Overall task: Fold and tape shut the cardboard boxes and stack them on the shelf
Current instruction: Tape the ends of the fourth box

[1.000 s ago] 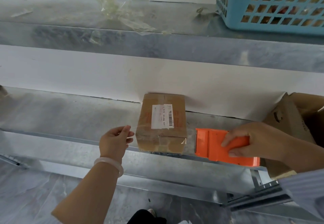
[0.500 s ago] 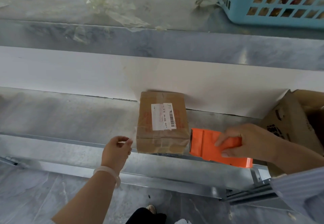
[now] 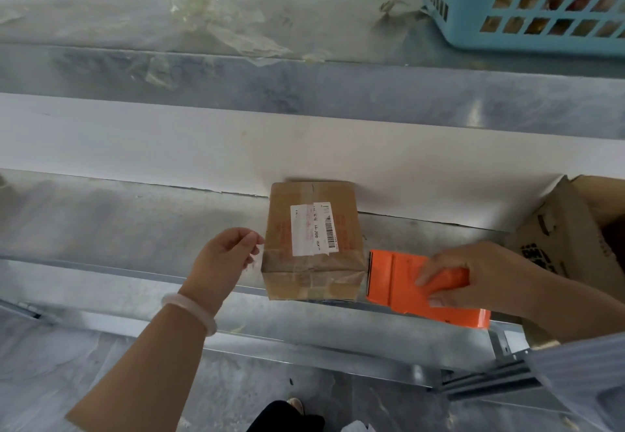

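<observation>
A small closed cardboard box (image 3: 313, 242) with a white barcode label lies on the lower metal shelf (image 3: 135, 228), against the wall. My left hand (image 3: 225, 259) is just left of the box, thumb and fingers pinching the end of a clear tape strip (image 3: 254, 257) at the box's front left corner. My right hand (image 3: 473, 276) grips an orange tape dispenser (image 3: 399, 279), whose blade end touches the box's front right corner. Clear tape crosses the box's front face.
An open, larger cardboard box (image 3: 571, 238) stands at the right end of the lower shelf. A blue plastic basket (image 3: 521, 2) and crumpled clear tape scraps (image 3: 216, 15) sit on the upper shelf (image 3: 304, 93). The grey floor lies below.
My left hand's fingers went from spread beside the box to pinched at its front left corner. The dispenser moved left until it met the box's right side.
</observation>
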Demonstrator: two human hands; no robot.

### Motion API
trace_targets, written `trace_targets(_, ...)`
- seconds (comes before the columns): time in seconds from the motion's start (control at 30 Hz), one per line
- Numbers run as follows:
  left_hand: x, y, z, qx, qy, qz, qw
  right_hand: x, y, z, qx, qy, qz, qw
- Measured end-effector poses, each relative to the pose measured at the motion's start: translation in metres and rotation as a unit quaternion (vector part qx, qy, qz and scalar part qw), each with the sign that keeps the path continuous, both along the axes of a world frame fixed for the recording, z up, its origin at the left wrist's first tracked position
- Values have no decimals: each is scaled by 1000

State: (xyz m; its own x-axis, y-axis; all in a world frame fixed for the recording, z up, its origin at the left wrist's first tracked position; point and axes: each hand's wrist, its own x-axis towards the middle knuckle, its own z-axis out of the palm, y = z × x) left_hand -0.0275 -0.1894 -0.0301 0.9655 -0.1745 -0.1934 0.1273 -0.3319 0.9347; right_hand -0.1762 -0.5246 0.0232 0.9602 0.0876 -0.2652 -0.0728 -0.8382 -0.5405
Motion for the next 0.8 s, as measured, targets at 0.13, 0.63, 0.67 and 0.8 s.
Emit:
trace_targets(0.13, 12, 0, 9, 165, -19, -122, 979, 2, 2, 0, -9, -2, -5, 1000)
trace_targets(0.63, 38, -30, 35, 523, -46, -335, 783, 7, 8, 5, -35, 8, 10, 999)
trace_targets(0.67, 39, -31, 36, 530, -43, -336, 777, 7, 9, 5, -35, 11, 10, 999)
trace_targets(0.8, 45, -26, 33, 547, -10, -313, 776, 6, 8, 3, -37, 16, 3, 999)
